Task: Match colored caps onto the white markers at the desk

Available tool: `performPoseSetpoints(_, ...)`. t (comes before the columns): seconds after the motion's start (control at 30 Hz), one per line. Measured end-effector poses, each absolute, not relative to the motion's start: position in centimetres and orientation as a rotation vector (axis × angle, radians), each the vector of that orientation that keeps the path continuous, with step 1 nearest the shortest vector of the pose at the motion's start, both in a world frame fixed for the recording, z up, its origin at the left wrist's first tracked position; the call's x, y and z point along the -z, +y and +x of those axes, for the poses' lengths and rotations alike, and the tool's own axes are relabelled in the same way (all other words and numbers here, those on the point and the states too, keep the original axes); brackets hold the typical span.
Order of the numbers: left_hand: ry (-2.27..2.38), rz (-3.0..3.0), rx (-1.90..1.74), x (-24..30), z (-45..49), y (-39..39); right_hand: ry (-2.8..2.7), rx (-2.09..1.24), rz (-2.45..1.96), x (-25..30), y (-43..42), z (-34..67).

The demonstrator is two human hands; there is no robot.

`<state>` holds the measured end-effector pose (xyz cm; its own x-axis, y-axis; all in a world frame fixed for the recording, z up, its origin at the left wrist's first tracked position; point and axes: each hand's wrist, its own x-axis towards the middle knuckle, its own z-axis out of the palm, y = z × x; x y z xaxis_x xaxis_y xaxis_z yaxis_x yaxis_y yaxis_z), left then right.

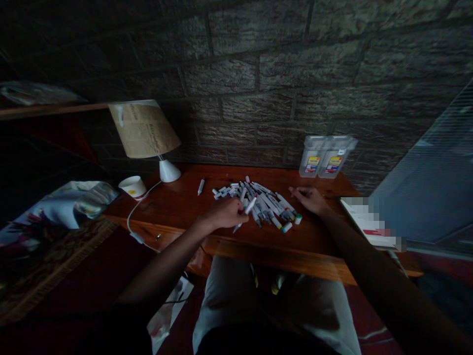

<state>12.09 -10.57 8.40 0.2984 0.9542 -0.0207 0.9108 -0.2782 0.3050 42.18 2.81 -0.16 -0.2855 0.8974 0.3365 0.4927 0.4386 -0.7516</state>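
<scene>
My left hand [229,213] is closed around a white marker [251,205], which slants up to the right over the near side of a heap of markers [264,199]. These are white and grey, with several coloured ends, and lie in many directions on the wooden desk [177,204]. To the right of the heap is my right hand [309,199], its fingers stretched loosely leftward and nothing visible in them. Between that hand and the heap's near edge sits a green-ended cap [298,219], with a teal-ended cap [286,227] beside it. One grey marker [201,187] lies apart, left of the heap.
Two clear plastic cases [324,157] stand against the brick wall at the back right. A lamp [169,170] and a paper cup [133,187] occupy the left end, with a white cord [130,217] hanging over the front edge. A white box-like item [364,222] lies at the right.
</scene>
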Motion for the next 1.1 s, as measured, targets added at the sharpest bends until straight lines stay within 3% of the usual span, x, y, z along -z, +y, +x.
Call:
performPoseSetpoints(0.2,1.473,2.142,-0.872,-11.4,4.8,-6.5,-1.907,-0.705,-1.172,0.1,2.8,42.2)
performPoseSetpoints(0.37,1.555,1.968,-1.393,-8.4,-0.3,-2.1,-1.938,-0.674,-1.231,-0.1,2.7,42.2)
performPoseSetpoints(0.6,1.937,2.232,-0.942,-3.9,-4.1,-0.1,-1.91,-0.75,-1.336,-0.3,2.8,42.3)
performPoseSetpoints(0.8,1.895,2.489,-0.606,-2.9,-4.2,1.0,-1.86,-1.008,-1.493,-0.9,6.4,41.6)
performPoseSetpoints(0.93,1.749,2.524,-0.535,-3.1,-3.9,1.3,-1.877,-1.176,-1.437,-1.5,9.1,39.1)
performPoseSetpoints(1.1,1.817,2.306,-0.719,-3.9,-5.6,1.6,-1.827,-1.082,-1.522,-1.1,9.6,37.6)
